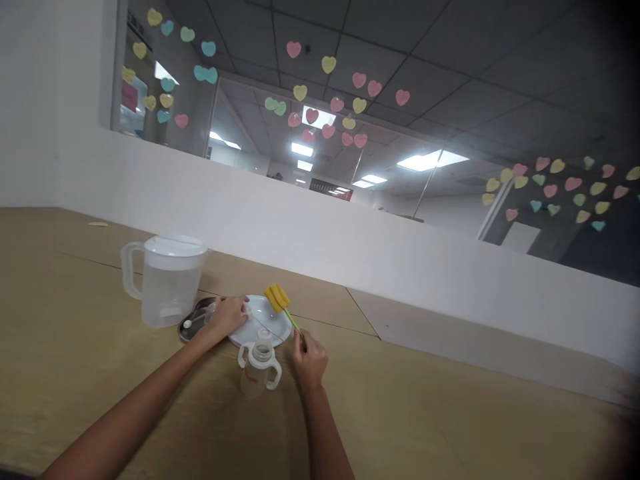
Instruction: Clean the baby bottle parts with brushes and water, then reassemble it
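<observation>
- Head view: the brush (278, 299) is gripped by its green handle in the right hand (310, 360), fingers closed around it; its yellow sponge is seen against the plate (274, 325).
- The left hand's (231, 316) fingers are bent at the plate's left side; whether anything is pinched cannot be told.
- The uncapped, two-handled bottle (256, 377) is stood upright before the plate.
- Further left, a dark tray (203, 304) and a jug (169, 293) are seen.

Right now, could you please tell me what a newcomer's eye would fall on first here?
Probably the bright yellow sponge brush, held up in the right hand. Next come the large lidded pitcher, standing left of the white plate, and the colourful heart shapes scattered across the window beyond.
</observation>
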The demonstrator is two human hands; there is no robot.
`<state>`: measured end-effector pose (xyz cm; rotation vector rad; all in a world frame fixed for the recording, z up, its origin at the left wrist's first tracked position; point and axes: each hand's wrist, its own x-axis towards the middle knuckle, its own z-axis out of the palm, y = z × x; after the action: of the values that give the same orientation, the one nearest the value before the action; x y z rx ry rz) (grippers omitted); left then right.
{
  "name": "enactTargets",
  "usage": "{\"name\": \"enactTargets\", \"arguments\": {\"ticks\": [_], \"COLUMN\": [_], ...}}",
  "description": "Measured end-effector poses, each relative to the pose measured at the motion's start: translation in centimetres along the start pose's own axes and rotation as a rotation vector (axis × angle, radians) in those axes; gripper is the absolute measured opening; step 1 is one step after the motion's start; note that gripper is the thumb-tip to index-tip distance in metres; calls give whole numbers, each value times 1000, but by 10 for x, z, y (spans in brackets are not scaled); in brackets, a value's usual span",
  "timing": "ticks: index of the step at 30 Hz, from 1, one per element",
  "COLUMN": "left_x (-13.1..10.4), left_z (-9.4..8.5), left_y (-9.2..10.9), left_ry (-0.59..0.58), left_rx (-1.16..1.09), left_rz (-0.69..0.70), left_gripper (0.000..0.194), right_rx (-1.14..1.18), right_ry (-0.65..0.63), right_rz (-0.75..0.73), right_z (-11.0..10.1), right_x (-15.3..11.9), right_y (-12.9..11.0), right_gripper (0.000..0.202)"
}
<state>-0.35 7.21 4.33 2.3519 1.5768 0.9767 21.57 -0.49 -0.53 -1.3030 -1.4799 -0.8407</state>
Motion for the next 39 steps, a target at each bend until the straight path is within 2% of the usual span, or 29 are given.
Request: {"name": "enactTargets", "arguments": {"ticks": [5,6,11,18,21,23,25,27,29,32,35,39], "left_x": [-3,-4,-12,-15,-15,-16,-19,-24,-30,-35,-36,-36], "left_z": [3,5,12,11,6,-1,-9,-16,-20,-18,-13,-14], "left_y": [-4,-3,6,15,14,7,-9,-31,-53,-77,-82,-77], "left_ry": [142,156,213,239,298,413,545,596,535,343,201,99], "left_rx": [-795,-889,-1022,-1116,-1076,-1022,-909,-693,-434,-168,-18,94], "left_rz": [46,52,69,-4,-23,-61,-89,-68,-41,-48,-83,-93], "left_gripper": [46,46,38,41,40,38,35,30,26,21,20,25], "right_rx": [88,97,125,134,130,113,81,39,5,-24,-47,-76], "right_ry": [-11,-1,42,40,30,43,95,147,153,108,81,69], "right_rz": [-139,-153,-174,-183,-187,-169,-121,-66,-36,-22,-3,53], "right_z": [-2,-2,-6,-8,-8,-7,-5,-2,1,3,4,7], "right_x": [3,4,5,5,5,5,5,5,5,4,3,3], "right_y": [-1,-1,-2,-5,-5,-4,-3,-1,1,1,-1,-1], "right_gripper": [27,26,23,23,25,26,26,26,28,32,33,35]}}
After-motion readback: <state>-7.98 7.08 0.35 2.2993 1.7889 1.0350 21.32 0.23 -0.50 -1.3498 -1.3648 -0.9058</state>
